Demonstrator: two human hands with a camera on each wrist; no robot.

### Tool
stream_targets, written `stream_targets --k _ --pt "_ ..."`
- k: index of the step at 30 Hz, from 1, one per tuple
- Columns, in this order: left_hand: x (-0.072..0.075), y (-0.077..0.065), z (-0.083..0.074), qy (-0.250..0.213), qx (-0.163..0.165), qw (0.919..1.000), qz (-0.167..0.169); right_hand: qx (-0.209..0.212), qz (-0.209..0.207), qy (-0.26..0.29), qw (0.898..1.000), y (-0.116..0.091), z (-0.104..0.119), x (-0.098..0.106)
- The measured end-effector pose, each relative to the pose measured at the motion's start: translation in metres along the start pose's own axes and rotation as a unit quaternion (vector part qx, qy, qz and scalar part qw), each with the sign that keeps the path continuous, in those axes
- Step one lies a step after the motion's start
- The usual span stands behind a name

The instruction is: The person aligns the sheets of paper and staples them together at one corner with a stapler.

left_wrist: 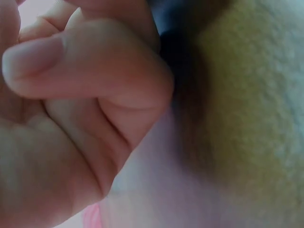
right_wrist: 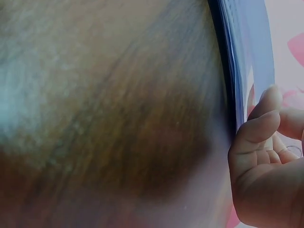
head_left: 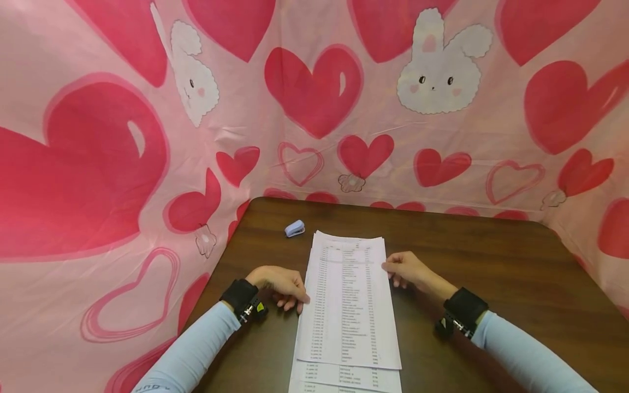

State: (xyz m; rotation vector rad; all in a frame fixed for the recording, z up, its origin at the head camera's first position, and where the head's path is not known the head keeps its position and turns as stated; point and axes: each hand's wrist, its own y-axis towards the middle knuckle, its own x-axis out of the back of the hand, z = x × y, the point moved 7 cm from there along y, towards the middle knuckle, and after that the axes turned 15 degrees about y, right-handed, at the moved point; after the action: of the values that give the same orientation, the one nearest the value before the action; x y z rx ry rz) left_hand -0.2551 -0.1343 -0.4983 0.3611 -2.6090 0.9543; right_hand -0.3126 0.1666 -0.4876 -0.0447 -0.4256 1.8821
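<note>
A pile of printed paper sheets (head_left: 346, 305), covered in rows of small text, lies lengthwise at the middle front of the table. Its upper sheets sit farther forward than the lower sheets (head_left: 321, 374), whose ends show beneath. At the pile's left edge, my left hand (head_left: 282, 286) pinches the paper with bent fingers; the left wrist view shows its bent thumb (left_wrist: 90, 61) but not the grip itself. My right hand (head_left: 410, 270) pinches the right edge nearer the far end. In the right wrist view, its thumb and finger meet at the layered paper edges (right_wrist: 231, 61).
A small pale-blue stapler (head_left: 295, 228) lies on the dark wooden table (head_left: 491, 262), beyond the pile's far left corner. A pink cloth wall (head_left: 383, 120) with hearts and rabbits stands behind the table and along its sides.
</note>
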Motion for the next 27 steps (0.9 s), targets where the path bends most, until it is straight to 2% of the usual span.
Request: stream_targets --k 6,11,13,16,19,21,23,27 --pt "0.001 -0.001 0.005 0.006 0.008 0.9999 -0.007 -0.009 0.001 0.000 1.000 0.000 -0.004 -0.002" --pt "0.004 -0.005 0.007 0.015 0.019 0.9996 -0.016 -0.007 -0.002 -0.033 0.999 0.000 -0.003 0.002" --pt "0.009 -0.006 0.007 0.025 0.020 0.9986 -0.042 -0.003 -0.014 -0.048 0.999 -0.002 -0.002 0.008" --pt "0.019 -0.007 0.010 0.027 0.035 0.9933 -0.107 -0.001 -0.026 -0.055 0.998 -0.006 -0.003 0.018" --pt "0.031 -0.012 0.018 0.019 0.075 0.9804 -0.181 -0.011 -0.017 -0.049 0.999 -0.010 -0.006 0.022" --pt "0.034 -0.014 0.022 0.001 0.100 0.9722 -0.212 -0.023 -0.003 -0.041 0.999 -0.013 -0.010 0.023" --pt "0.036 -0.014 0.024 -0.020 0.116 0.9671 -0.225 -0.033 0.013 -0.033 0.999 -0.016 -0.013 0.022" --pt "0.034 -0.011 0.022 -0.060 0.118 0.9657 -0.224 -0.046 0.030 -0.022 0.998 -0.024 -0.017 0.019"
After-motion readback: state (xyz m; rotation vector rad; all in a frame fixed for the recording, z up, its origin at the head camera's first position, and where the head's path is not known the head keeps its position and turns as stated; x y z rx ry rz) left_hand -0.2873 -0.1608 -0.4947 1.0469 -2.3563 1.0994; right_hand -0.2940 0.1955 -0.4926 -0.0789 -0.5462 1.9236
